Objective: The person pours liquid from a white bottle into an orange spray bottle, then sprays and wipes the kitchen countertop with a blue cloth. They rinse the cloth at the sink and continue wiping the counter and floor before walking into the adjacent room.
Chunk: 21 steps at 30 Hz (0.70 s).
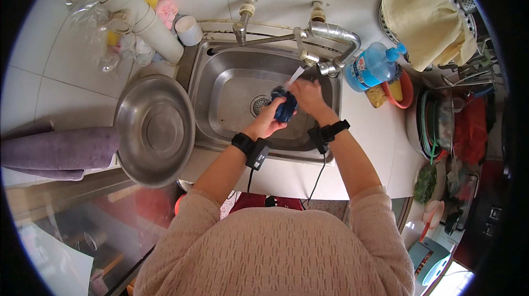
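Observation:
Over the stainless steel sink [231, 89], my left hand [268, 118] holds a bunched dark blue cloth [284, 106]. Water [296, 75] runs from the metal tap [309, 58] in a short stream. At the stream is my right hand [306, 93], blurred, close beside the cloth's upper right side. Its fingertips are hard to make out, and whether they grip the cloth is unclear. Below the cloth and to its left, the drain strainer [258, 105] shows in the basin floor.
A steel basin [165, 130] stands left of the sink, beside a purple towel [62, 153]. Right of the sink are a blue pump bottle [368, 68] and an orange bowl [407, 89] holding a sponge. A second tap [244, 21] reaches over the sink's back edge.

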{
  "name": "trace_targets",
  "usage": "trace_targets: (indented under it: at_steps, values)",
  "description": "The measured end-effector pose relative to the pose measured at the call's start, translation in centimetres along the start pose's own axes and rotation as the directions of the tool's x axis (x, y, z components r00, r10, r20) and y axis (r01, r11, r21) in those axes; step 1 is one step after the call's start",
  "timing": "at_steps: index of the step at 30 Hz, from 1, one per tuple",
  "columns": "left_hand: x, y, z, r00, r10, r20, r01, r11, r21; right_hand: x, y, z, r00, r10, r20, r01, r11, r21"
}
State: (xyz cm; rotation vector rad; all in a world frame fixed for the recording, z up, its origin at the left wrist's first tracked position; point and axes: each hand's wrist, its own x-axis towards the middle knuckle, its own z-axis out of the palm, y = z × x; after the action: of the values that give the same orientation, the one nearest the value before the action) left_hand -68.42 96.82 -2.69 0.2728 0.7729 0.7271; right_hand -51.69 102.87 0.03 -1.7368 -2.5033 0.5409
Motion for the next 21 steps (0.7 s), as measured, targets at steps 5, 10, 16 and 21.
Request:
trace_targets:
  at_steps: [5, 10, 16, 21]
  values:
    - [1.2, 0.8, -0.3, 0.990, 0.045, 0.135, -0.001, 0.952, -0.305, -0.1, 2.2, -2.5, 0.951, -0.252, -0.181, 0.107, 0.813, -0.573]
    - [0.4, 0.7, 0.1, 0.989, 0.036, 0.142, 0.024, 0.916, -0.400, 0.6, 4.5, -3.1, 0.965, -0.152, -0.214, 0.037, 0.887, -0.461]
    - [-1.2, 0.3, 1.1, 0.976, 0.022, 0.217, 0.102, 0.835, -0.541, -4.1, 0.7, 3.3, 0.887, 0.424, 0.184, -0.222, 0.042, 0.974]
    - [-1.4, -1.7, 1.9, 0.946, 0.016, 0.323, 0.159, 0.847, -0.507, -3.9, -2.0, 4.1, 0.965, 0.113, 0.236, -0.168, -0.423, 0.890]
